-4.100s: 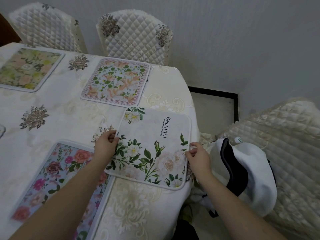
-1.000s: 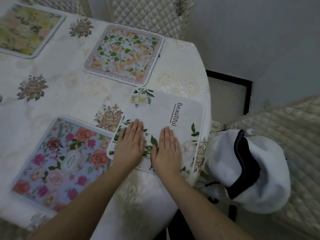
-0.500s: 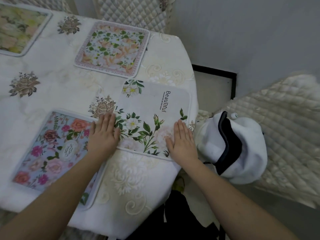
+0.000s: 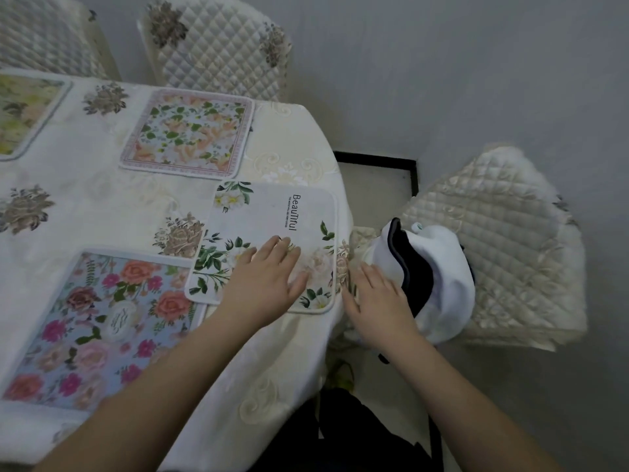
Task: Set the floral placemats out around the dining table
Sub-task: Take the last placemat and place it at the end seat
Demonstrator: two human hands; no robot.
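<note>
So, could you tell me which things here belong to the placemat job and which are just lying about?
Job:
- white mat under the left hand
- blue rose mat
- peach mat
- yellow mat
- table
- right hand, off the table's edge

Lying about:
- white and black cloth on the near chair
- far chairs

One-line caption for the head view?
Left hand flat on the white placemat at the table's corner; right hand open beside it.

Clothed table [image 4: 85,212] (cream, perhaps embroidered) under four floral placemats [image 4: 269,229].
</note>
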